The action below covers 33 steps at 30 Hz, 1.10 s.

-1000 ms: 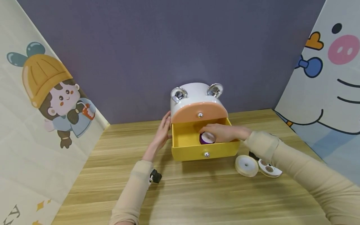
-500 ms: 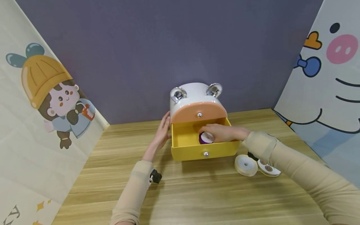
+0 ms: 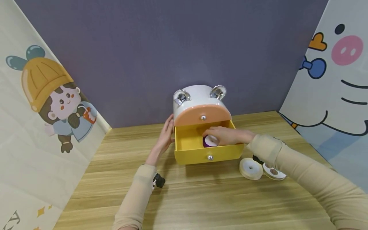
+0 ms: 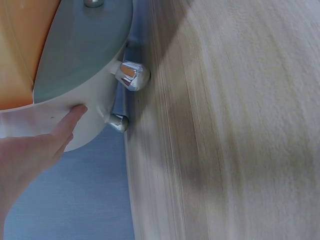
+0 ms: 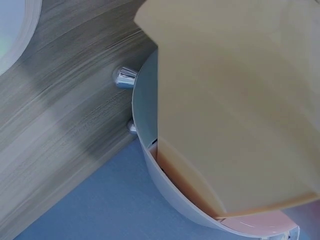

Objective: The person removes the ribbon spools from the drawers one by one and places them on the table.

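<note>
Vs approx 1 s ago: v. little change. R hand (image 3: pixel 225 135) & purple roll (image 3: pixel 211 140) stay put in the pulled-out yellow drawer (image 3: pixel 192 157); L hand (image 3: pixel 165 134) same spot too. Whole head view has just slid a touch, so everything sits slightly more twd 9 o'clock.

Grip: R hand's fingers bent down over roll, holding it from its 3 o'clock side; tips hidden, and R wrist cam is blocked by drawer. Roll sits just off drawer ctr, twd 4-5 o'clock; can't tell if it touches the floor. L hand: fingers straight, nothing grasped, laid flat vs 9 o'clock side of cabinet (image 3: pixel 198 94), fingertip on the white shell in L wrist view.

Materials etc.: cabinet = glossy white, prob. plastic, domed top, 2 shiny silver ring ears (image 3: pixel 181 97) at approx 11 & 1 o'clock. Peach drawer front (image 3: pixel 212 113) = half-round, smooth, closed. Yellow one = boxy, w/ round silver knob (image 3: pixel 210 157). Grey-green bottom front (image 4: pixel 80 55) = curved, above stubby chrome feet (image 4: pixel 132 75). Purple roll = round, white disc face, small ctr hole. At drawer's 4 o'clock: cream roll (image 3: pixel 250 173), thick disc, & just beyond it a white roll (image 3: pixel 273 172) w/ brown spots, partly under the beige sleeve (image 3: pixel 304 174). Table (image 3: pixel 189 198) = streaky wood grain.
</note>
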Motion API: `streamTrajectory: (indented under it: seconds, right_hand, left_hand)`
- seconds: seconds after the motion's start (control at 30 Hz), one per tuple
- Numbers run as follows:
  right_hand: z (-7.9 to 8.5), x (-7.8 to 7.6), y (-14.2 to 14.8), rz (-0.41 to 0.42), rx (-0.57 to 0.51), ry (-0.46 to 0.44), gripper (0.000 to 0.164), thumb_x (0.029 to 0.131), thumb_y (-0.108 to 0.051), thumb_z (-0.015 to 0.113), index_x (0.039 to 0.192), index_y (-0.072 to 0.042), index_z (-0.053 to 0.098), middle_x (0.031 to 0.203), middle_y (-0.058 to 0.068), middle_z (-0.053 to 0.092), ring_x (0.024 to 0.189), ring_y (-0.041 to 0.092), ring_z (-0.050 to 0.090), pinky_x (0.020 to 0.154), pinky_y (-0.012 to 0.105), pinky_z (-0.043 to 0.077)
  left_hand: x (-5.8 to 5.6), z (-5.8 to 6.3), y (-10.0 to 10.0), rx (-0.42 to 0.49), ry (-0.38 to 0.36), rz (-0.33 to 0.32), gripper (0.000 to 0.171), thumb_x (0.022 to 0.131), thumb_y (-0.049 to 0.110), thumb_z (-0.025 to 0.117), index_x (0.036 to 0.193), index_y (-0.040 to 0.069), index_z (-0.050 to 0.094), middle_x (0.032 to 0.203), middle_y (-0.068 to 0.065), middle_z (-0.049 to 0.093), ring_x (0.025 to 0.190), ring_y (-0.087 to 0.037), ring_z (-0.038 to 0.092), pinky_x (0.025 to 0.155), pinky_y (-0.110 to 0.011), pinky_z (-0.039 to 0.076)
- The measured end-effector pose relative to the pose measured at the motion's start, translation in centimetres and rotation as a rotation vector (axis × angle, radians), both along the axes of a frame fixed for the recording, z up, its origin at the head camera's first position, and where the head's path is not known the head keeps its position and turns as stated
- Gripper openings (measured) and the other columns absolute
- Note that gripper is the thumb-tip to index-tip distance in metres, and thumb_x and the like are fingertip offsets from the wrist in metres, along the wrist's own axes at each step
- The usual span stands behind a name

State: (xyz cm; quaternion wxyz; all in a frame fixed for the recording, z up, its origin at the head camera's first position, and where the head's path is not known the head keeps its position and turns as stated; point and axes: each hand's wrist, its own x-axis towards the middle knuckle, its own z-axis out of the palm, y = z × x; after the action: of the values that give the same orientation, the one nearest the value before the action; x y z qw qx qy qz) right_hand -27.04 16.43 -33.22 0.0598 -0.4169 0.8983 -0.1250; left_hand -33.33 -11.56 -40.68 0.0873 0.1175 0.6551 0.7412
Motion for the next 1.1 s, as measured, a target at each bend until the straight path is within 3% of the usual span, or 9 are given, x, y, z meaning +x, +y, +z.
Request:
streamTrajectory:
  seconds: [0.37,0.57,0.7,0.9,1.1]
  right_hand:
    - [0.8,0.6,-0.2,0.021,-0.022,0.053,0.044,0.086,-0.003,0.069,0.129,-0.002,0.059,0.121,0.013,0.066,0.110,0.028,0.061,0.099,0.048,0.050]
    - [1.8,0.9,-0.1,0.006,0.001,0.054,0.054,0.083,-0.017,0.078,0.132,-0.003,0.058,0.127,0.013,0.064,0.118,0.030,0.059,0.105,0.048,0.048]
    - [2.7,1.3,0.1,0.011,-0.019,0.053,0.060,0.080,-0.023,0.083,0.131,-0.004,0.059,0.128,0.010,0.063,0.118,0.027,0.058,0.105,0.046,0.048]
    - [4.7,2.4,0.7,0.027,-0.073,0.035,0.059,0.079,-0.017,0.083,0.131,-0.004,0.058,0.129,0.010,0.063,0.117,0.025,0.058,0.103,0.044,0.050]
    - [6.4,3.5,1.9,-0.045,-0.104,-0.040,0.062,0.079,-0.010,0.081,0.135,-0.004,0.054,0.134,0.011,0.059,0.118,0.026,0.055,0.104,0.047,0.049]
  left_hand:
    - [-0.1,-0.1,0.0,0.010,-0.011,-0.003,0.054,0.106,0.048,0.036,0.157,0.036,0.022,0.165,-0.007,0.022,0.146,-0.038,0.033,0.105,-0.069,0.042]
    - [-0.1,-0.1,0.0,0.022,-0.020,0.002,0.053,0.105,0.049,0.037,0.156,0.037,0.023,0.165,-0.006,0.023,0.147,-0.037,0.032,0.105,-0.069,0.042]
    - [0.0,-0.2,0.0,0.024,-0.025,0.002,0.054,0.106,0.048,0.037,0.157,0.036,0.022,0.165,-0.008,0.023,0.148,-0.038,0.031,0.105,-0.069,0.042]
    - [0.1,-0.2,0.0,0.014,-0.018,0.000,0.056,0.105,0.050,0.035,0.157,0.035,0.020,0.166,-0.009,0.020,0.148,-0.039,0.030,0.106,-0.069,0.041]
    - [0.2,0.1,0.0,0.006,-0.026,-0.003,0.057,0.105,0.051,0.035,0.157,0.036,0.019,0.167,-0.006,0.017,0.151,-0.038,0.025,0.108,-0.070,0.038]
